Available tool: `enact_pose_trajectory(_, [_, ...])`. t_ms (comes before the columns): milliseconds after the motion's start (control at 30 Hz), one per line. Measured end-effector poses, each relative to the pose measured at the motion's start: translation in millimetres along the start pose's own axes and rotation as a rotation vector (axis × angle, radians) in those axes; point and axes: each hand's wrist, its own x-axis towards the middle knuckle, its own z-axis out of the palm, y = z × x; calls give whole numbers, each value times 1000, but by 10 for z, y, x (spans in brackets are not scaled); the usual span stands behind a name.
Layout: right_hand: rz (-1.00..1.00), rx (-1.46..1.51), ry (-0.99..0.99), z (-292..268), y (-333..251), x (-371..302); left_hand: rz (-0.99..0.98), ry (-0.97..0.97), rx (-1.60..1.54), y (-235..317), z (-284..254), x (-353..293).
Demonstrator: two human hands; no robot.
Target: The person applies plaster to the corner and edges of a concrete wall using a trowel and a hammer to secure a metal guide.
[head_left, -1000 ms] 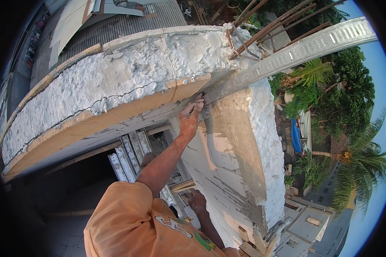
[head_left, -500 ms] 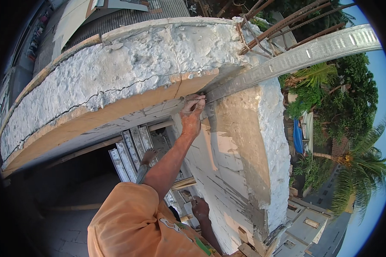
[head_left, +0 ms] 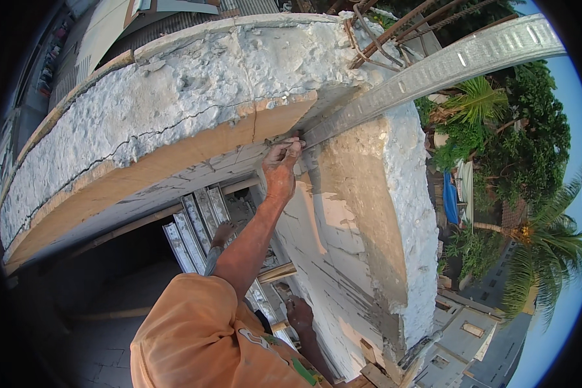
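My left hand [head_left: 281, 169] is raised into the inner corner under a rough concrete beam [head_left: 194, 84]. Its fingertips are pinched together on a small thin thing that I cannot make out, right beside the lower end of a long perforated metal strip [head_left: 427, 76]. That strip slants up to the right past the corner of a plastered wall [head_left: 355, 174]. Lower down, close to my body, my right hand [head_left: 299, 313] has its fingers curled round something dark and partly hidden, whose kind does not show.
Rusty rebar [head_left: 394, 35] juts from the top of the beam. A bare foot [head_left: 223, 234] is by ribbed metal planks [head_left: 197, 223] below my left arm. A wooden board [head_left: 277, 271] lies near the wall. Trees [head_left: 530, 123] and roofs [head_left: 465, 333] lie beyond the wall edge.
The view has shifted slightly, so the beam and strip sit a little higher and further left. My left fingers have changed their pinch a little at the strip's end; my right hand stays low.
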Motion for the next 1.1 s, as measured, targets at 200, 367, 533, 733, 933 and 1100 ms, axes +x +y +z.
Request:
enact_pose_trajectory(200, [52, 10, -24, 39, -35, -23, 35, -46, 8, -63, -30, -12])
enact_pose_trajectory(367, [-1, 98, 41, -71, -124, 27, 74, -27, 69, 46, -12, 51])
enact_pose_trajectory(533, [129, 349, 299, -93, 165, 3, 63, -39, 35, -20, 74, 54])
enact_pose_trajectory(733, [222, 340, 401, -666, 202, -561, 55, -112, 129, -98, -71, 114])
enact_pose_trajectory(933, [-203, 153, 757, -1914, -728, -1710, 100, -58, 136, 9, -80, 96])
enact_pose_trajectory(1100, [340, -363, 1221, -2463, -163, -2292, 66, -66, 5, -131, 36, 15])
